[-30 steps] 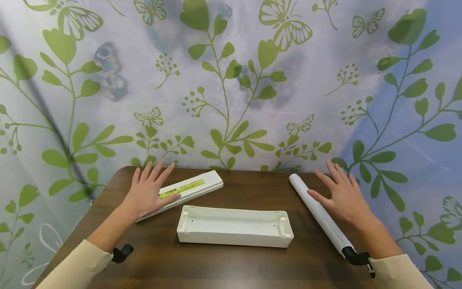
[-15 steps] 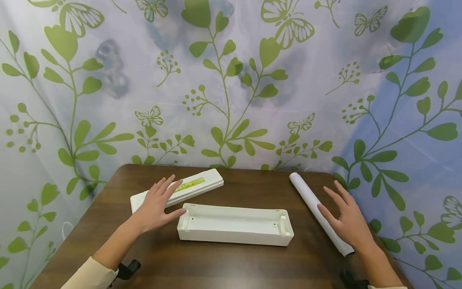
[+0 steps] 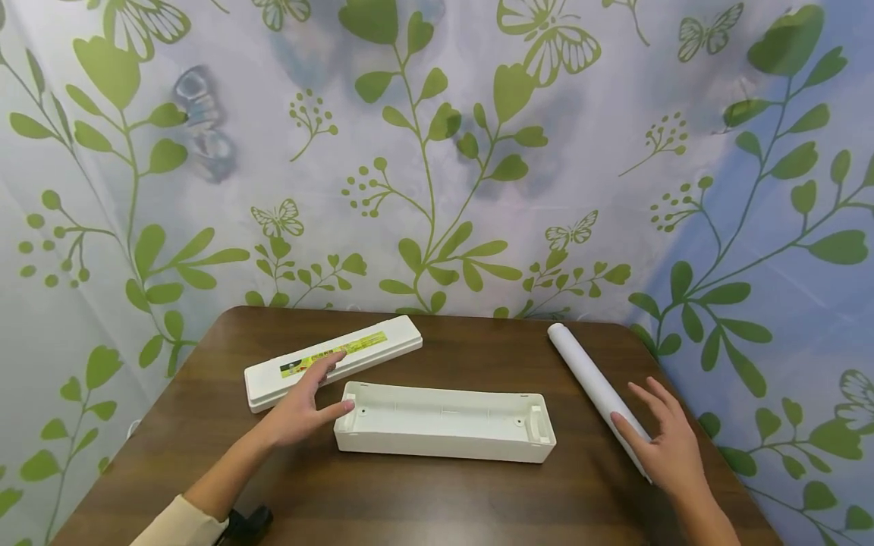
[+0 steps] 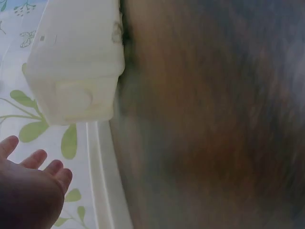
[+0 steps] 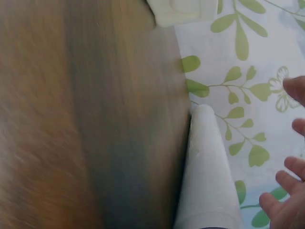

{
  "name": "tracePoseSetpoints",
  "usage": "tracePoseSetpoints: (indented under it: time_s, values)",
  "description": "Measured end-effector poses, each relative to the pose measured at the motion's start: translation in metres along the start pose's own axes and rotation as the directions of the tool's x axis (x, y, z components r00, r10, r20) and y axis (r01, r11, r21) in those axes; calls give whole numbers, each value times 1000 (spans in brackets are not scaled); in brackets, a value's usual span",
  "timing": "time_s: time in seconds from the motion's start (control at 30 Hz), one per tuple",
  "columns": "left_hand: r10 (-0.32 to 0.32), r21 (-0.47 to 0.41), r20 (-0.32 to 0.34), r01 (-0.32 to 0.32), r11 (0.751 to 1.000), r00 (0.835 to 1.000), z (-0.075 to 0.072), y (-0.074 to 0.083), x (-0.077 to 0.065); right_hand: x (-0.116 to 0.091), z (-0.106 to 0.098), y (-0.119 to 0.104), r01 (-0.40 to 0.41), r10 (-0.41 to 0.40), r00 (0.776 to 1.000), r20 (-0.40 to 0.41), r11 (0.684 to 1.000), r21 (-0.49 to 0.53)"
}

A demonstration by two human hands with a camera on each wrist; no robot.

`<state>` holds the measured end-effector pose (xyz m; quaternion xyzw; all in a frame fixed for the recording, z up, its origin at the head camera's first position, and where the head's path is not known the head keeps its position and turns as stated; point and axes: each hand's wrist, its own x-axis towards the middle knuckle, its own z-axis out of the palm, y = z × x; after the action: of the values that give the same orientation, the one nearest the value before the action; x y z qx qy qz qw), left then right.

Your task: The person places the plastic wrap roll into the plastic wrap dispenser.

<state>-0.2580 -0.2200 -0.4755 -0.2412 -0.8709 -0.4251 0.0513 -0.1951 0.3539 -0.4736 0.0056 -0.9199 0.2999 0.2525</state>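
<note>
- Left hand [image 3: 300,413]: fingers spread, holding nothing. White box [image 3: 444,446] sits just right of its thumb; can't confirm contact on my feed. A clumsy close there could skew the box.
- Labelled lid [image 3: 382,347] lies just beyond those fingers; I'd expect a sideways sweep to knock it.
- Right hand [image 3: 672,451]: fingers apart, loosely bent, gripping nothing. White roll [image 3: 590,371] lies just left of it. Looks round, so a thumb nudge could send it rolling across the table [image 3: 410,500].
</note>
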Motion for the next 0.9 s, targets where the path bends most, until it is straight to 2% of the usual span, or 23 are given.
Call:
tracePoseSetpoints:
  time_s: [0.1,0.2,0.37,0.47,0.67,0.9]
  values:
    - [1,-59,22,0,998,1000,7,0,-3,-6,-2,2,-116,117,993,-15,993,35]
    - [-19,-71,54,23,997,998,11,0,-7,-12,-3,6,-220,221,975,-27,974,57]
    - [-47,-63,88,52,997,995,16,1,-12,-20,-3,11,-389,394,919,-15,913,127]
    - [-45,-124,101,57,991,994,17,1,-15,-23,-3,14,-461,471,882,-9,868,184]
    - [6,-301,143,38,953,990,20,-6,-16,-27,-2,18,-562,579,815,23,779,278]
    - [38,-357,154,19,934,987,21,-8,-13,-34,-2,23,-629,641,764,69,718,297]
